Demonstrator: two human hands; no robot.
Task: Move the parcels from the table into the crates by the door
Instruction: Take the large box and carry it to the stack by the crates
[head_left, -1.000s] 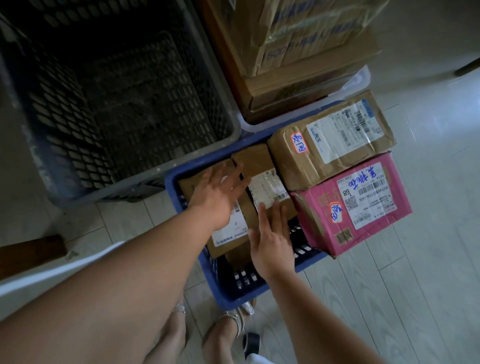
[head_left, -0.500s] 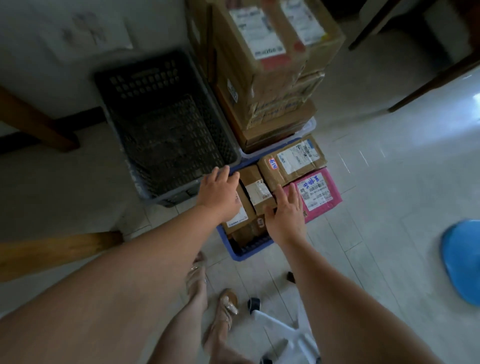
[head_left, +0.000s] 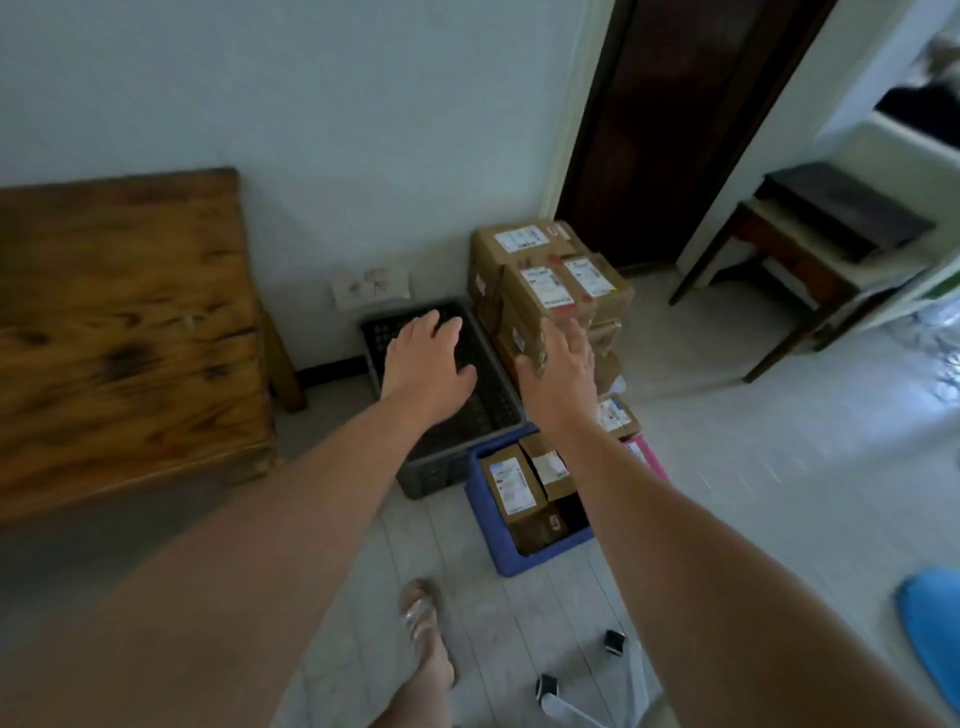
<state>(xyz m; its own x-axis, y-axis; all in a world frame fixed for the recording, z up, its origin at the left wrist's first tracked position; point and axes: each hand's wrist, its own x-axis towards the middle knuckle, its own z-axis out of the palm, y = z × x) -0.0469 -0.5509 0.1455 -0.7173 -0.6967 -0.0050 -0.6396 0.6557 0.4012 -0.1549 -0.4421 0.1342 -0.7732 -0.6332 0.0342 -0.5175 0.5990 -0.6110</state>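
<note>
Well left of the blue plastic crate (head_left: 506, 564) stands the brown wooden table (head_left: 119, 322); brown cardboard parcels (head_left: 511, 483) lie inside the crate. Our left hand (head_left: 426, 358) and right hand (head_left: 563, 374) hover beyond it, fingers spread, empty: we judge another parcel must be fetched. The parcels' white labels are too blurred to read.
</note>
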